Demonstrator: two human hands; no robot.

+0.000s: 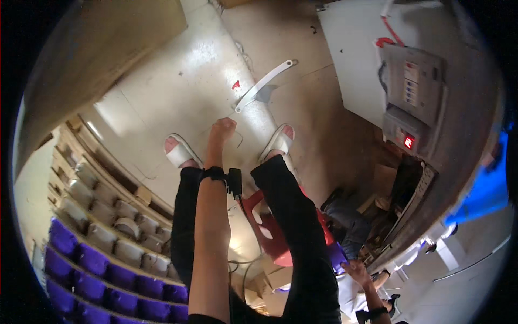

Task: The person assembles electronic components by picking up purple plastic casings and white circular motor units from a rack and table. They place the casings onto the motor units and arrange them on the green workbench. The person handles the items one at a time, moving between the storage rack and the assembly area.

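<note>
My left hand (222,129) is closed in a fist over the floor, between my feet. A thin wire (232,114) shows at the fist and runs toward the near end of a white curved bar (263,86) with a hole at each end. A thin bent hook of wire (240,141) hangs just below the hand. The bar slants away up to the right, with a shadow beside it. At the lower right, my right hand (356,272) has its fingers curled at the edge of a purple plastic piece (337,256), mostly hidden by my leg.
Purple bins (91,259) and grey bins (100,237) stand in rows at the left. A red plastic stool (270,237) is beneath me. Right of it stands a grey control box (413,81) with a lit red display. A red scrap (236,85) lies on the floor. Other people show at lower right.
</note>
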